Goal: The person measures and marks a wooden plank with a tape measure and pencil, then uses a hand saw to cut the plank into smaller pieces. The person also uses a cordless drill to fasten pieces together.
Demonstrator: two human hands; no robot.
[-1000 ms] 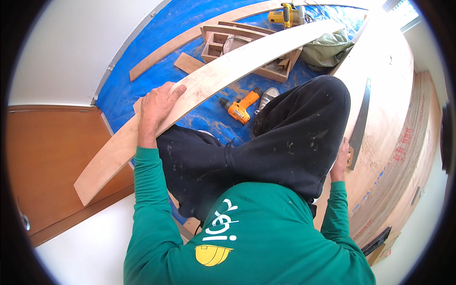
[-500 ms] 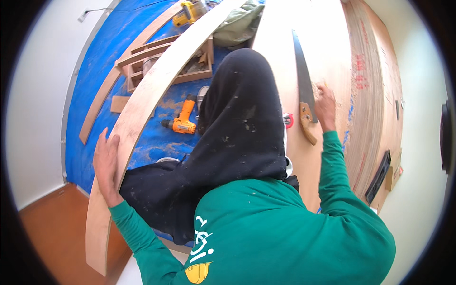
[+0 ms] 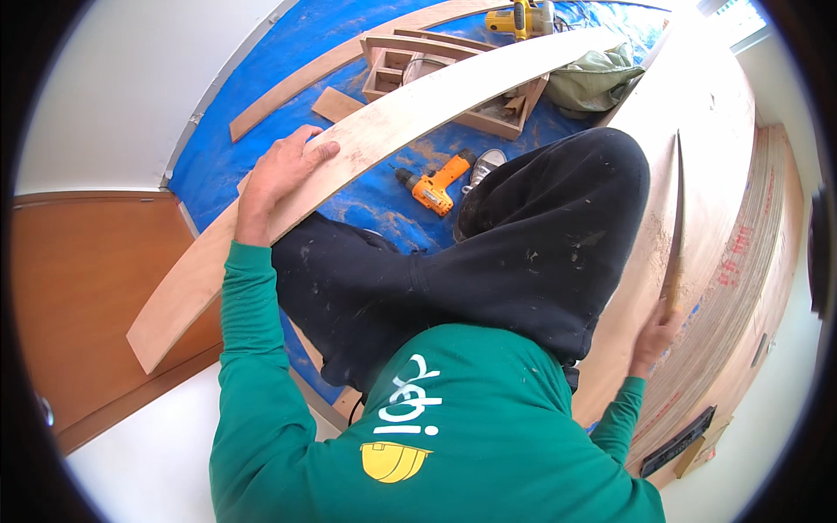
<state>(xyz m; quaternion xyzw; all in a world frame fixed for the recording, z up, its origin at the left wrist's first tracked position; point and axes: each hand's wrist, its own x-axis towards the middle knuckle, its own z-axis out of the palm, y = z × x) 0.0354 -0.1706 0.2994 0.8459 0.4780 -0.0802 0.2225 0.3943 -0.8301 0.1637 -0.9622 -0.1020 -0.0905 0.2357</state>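
A long, curved, pale plywood strip slants across my left side, its near end over the brown door panel. My left hand is closed around its outer edge, with the thumb lying on the upper face. On the right, a handsaw stands edge-on above a large pale plywood sheet, blade pointing away. My right hand is wrapped round the saw's wooden handle. Between my legs and the strip, an orange cordless drill lies on the blue tarp.
Beyond the strip are a wooden box frame with offcuts, a yellow power tool, a green sack and another curved strip. Stacked plywood sheets line the right, near a black level-like bar.
My right hand has moved from beside the saw to its handle and turned the saw edge-on. The view has swung left, and my left hand sits farther along the strip.
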